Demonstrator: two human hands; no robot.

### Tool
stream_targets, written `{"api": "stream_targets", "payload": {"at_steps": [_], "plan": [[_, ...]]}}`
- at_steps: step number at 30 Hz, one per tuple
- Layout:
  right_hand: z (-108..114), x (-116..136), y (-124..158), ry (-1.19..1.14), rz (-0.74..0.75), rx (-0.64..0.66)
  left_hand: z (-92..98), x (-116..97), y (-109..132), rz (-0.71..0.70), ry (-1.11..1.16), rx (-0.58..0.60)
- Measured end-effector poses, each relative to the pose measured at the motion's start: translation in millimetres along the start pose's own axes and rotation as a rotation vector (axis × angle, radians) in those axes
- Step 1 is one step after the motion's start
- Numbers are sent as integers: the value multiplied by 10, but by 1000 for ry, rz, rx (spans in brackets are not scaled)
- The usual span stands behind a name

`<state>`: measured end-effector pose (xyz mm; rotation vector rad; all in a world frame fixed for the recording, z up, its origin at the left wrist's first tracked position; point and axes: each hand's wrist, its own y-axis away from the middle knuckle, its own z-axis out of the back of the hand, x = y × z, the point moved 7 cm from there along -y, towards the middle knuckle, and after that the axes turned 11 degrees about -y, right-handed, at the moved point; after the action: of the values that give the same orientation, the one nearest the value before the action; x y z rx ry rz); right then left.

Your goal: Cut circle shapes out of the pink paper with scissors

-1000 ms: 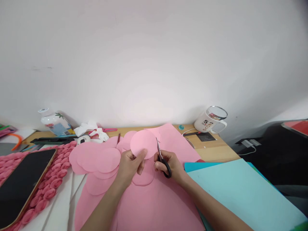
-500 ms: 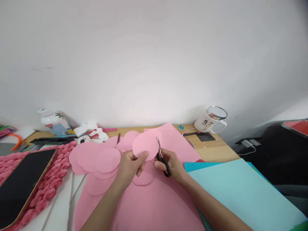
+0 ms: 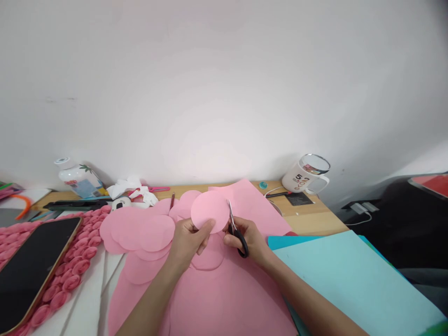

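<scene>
My left hand (image 3: 191,240) pinches a round pink paper disc (image 3: 209,209) at its lower edge, thumb on top. In my right hand (image 3: 247,238) is a pair of scissors (image 3: 241,240) with black handles. Their metal blades point up and away, right at the disc's right edge. Whether they bite into the paper cannot be made out. Several pink paper circles (image 3: 157,233) lie overlapping to the left of my left hand. Under both hands spreads large pink paper (image 3: 231,298), and another pink sheet (image 3: 257,207) lies behind the scissors.
At left a phone (image 3: 35,266) rests on a pink ruffled mat (image 3: 80,252). A bottle (image 3: 80,179), crumpled tissue (image 3: 131,189) and pencil (image 3: 172,200) lie near the wall. On the right are a white mug (image 3: 304,175) and light blue paper (image 3: 353,280).
The paper disc has shifted very slightly left with my left hand. The scissors stay at its right edge, their blades looking a little closer together.
</scene>
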<state>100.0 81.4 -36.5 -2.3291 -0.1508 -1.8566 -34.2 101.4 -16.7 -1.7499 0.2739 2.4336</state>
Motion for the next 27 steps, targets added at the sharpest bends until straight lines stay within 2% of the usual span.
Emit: {"api": "stream_targets", "payload": {"at_steps": [9,18,23,27], "plan": [[39,-37,4,81,-20,-48,18,-5,7,1,1,-16],[29,-32,-3,53,-25,-43,15,-14,12,-1,10,-8],[94,5,-3,-6,10,-142,0,-25,9,-38,32,36],[103,55,0,-48,30,-190,-7,-19,2,-14,83,52]]}}
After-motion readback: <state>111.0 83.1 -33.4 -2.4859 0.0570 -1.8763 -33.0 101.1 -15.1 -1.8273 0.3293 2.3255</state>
